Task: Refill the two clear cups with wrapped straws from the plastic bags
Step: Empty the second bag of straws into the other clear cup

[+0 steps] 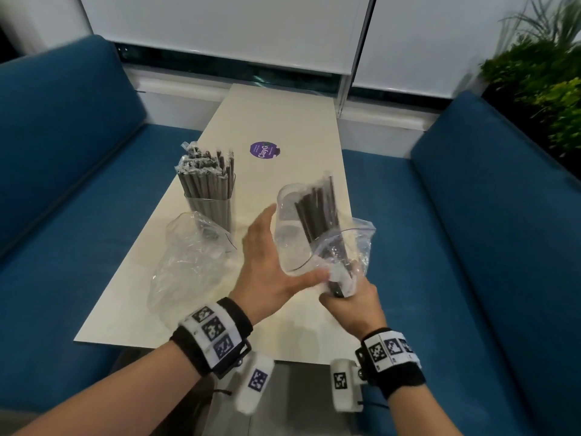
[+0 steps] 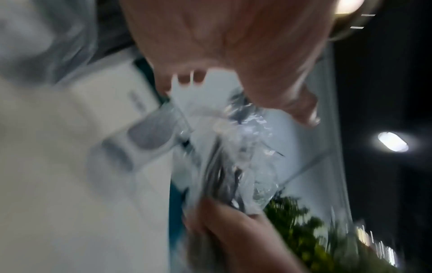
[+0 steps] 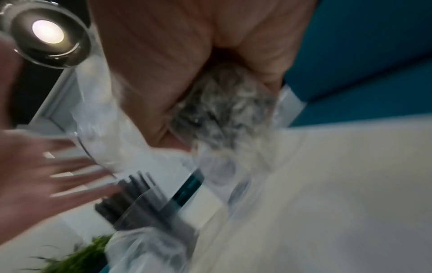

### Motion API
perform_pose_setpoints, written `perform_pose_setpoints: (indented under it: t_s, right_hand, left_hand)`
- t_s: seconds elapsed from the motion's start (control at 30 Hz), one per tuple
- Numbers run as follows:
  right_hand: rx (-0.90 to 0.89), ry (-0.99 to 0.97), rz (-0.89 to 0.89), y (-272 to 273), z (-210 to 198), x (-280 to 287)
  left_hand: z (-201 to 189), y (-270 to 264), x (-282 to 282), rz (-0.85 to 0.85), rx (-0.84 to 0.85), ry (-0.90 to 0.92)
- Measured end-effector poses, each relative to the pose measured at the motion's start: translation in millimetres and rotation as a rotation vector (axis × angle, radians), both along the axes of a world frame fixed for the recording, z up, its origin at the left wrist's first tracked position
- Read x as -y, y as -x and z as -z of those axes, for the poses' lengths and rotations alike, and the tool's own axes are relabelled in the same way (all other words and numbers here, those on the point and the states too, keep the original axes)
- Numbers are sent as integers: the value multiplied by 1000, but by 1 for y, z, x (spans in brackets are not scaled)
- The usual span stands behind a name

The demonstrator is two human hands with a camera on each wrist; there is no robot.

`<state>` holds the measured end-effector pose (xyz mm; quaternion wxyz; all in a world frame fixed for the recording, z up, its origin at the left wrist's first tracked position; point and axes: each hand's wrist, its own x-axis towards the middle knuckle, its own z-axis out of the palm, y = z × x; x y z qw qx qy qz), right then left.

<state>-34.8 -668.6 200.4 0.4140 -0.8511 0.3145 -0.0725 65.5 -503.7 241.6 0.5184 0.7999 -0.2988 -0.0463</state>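
Note:
My left hand holds an empty clear cup tilted above the table, thumb under it and fingers behind. My right hand grips the lower end of a clear plastic bag with a bundle of dark wrapped straws standing up out of it against the cup. Whether the straw tips are inside the cup I cannot tell. A second clear cup, packed with grey wrapped straws, stands on the table at the left. The wrist views are blurred; the right wrist view shows the straws beside my left hand's fingers.
An empty crumpled plastic bag lies in front of the full cup. The beige table carries a purple round sticker. Blue sofa seats flank the table on both sides. Green plants stand at the far right.

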Motion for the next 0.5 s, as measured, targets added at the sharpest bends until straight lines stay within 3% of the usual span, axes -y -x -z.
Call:
perform_pose_setpoints:
  t_s: [0.1, 0.17, 0.27, 0.37, 0.5]
  right_hand:
    - [-231, 162, -169, 4, -25, 15]
    - [-330, 288, -323, 6, -49, 15]
    - [-359, 439, -459, 5, -94, 11]
    - [-231, 451, -436, 0, -131, 17]
    - [157, 351, -365, -18, -167, 40]
  left_hand:
    - [-6, -7, -6, 170, 754, -267]
    - [-4, -12, 2, 320, 1052, -542]
    - [-5, -22, 20, 368, 1044, -754]
    - [-26, -29, 38, 250, 1035, -575]
    - [-70, -59, 66, 155, 791, -366]
